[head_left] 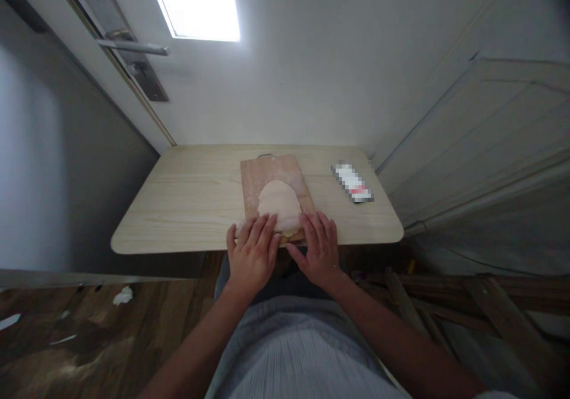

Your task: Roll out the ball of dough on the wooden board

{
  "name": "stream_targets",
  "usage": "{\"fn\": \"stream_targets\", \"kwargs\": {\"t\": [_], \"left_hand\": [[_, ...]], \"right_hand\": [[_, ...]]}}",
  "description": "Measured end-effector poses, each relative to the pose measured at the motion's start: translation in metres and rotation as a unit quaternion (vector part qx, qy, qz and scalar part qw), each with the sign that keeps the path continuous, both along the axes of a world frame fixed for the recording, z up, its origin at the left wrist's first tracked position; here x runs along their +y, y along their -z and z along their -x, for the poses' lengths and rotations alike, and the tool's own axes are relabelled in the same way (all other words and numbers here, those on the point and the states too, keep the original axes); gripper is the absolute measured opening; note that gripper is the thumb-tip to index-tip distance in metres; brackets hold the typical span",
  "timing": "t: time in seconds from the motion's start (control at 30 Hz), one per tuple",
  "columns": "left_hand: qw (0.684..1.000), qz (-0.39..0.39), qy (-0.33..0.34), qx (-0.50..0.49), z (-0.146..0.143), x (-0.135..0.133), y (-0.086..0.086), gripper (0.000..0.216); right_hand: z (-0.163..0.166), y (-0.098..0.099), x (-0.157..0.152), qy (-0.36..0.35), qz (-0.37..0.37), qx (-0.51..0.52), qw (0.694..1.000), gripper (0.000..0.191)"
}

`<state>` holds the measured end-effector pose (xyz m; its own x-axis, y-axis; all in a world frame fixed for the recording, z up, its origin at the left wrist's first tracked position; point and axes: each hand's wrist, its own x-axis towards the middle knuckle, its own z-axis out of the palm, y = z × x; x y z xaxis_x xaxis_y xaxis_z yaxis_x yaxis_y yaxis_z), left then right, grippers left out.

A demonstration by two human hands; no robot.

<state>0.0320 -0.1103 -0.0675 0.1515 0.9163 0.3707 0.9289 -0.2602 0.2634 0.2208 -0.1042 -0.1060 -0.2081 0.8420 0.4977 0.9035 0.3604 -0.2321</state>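
A flattened sheet of pale dough [279,197] lies on a wooden cutting board [256,173], whose surface is dusted white in places. Across the dough's near part runs a pale rolling pin [288,224], mostly covered by my fingers. My left hand [253,247] is closed over its left part, the fingers bent across the top. On the right part rests my right hand [318,244], its fingers curved over the pin and its thumb pointing inward. A yellowish edge of dough shows between the hands, on the near side of the pin.
The board sits on a light wooden table [191,197] with rounded front corners. A phone [352,182], its screen blurred, lies at the right. Behind the table stands a white door with a metal handle [133,47]. Wooden bars [445,286] stand at the lower right.
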Motion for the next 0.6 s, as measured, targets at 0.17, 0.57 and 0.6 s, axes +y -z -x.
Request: {"fn": "stream_targets", "kwargs": {"t": [0.17,0.57,0.6], "left_hand": [[1.000,-0.027,0.002,0.001,0.001,-0.009,0.012,0.050],[0.998,-0.067,0.005,-0.008,0.001,-0.021,0.025,0.048],[0.998,-0.068,0.005,-0.008,0.000,-0.021,0.026,0.048]], "right_hand": [[-0.001,0.009,-0.009,0.011,-0.010,0.003,1.000,0.071],[-0.003,0.021,-0.023,0.006,-0.036,0.021,0.999,0.077],[-0.003,0.021,-0.023,0.005,-0.039,0.022,0.999,0.077]]}}
